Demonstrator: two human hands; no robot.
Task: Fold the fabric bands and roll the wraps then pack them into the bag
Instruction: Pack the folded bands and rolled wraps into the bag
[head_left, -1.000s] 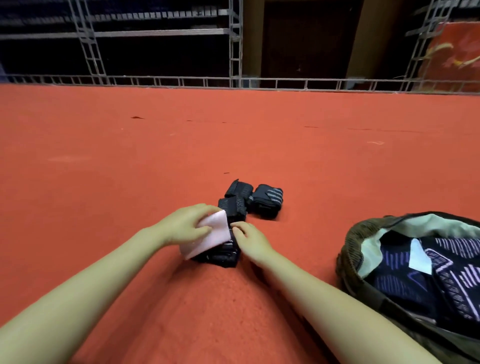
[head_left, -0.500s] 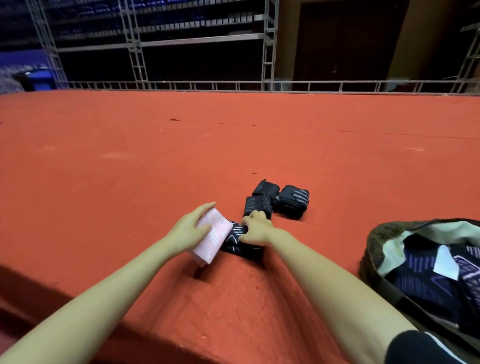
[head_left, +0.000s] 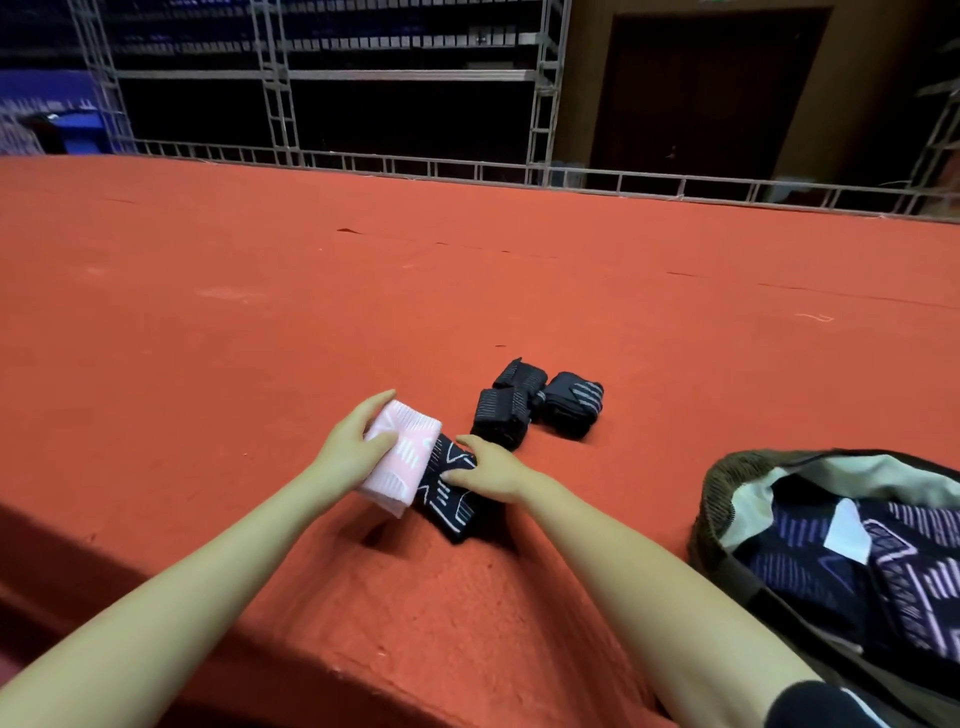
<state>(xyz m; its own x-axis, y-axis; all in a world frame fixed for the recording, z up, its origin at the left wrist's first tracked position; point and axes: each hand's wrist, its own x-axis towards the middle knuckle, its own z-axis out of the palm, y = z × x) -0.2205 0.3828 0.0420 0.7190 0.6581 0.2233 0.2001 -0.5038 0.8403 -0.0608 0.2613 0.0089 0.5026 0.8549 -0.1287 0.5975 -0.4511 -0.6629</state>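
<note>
Bands first, two folded ones, lying nearest on the red mat (head_left: 260, 322): pink band (head_left: 402, 460) touching black band (head_left: 449, 491). Left hand (head_left: 348, 452) gripping the pink one, fingers and thumb curling round it. Right hand (head_left: 491, 470) resting on the black one, fingers nearly straight. Bag (head_left: 737, 480) gaping open at right, patterned fabric inside. Farther off, three rolled black wraps (head_left: 535, 405) sitting clustered together.

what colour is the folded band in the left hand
Pale pink band with white line markings, clearest in the head view.
</note>
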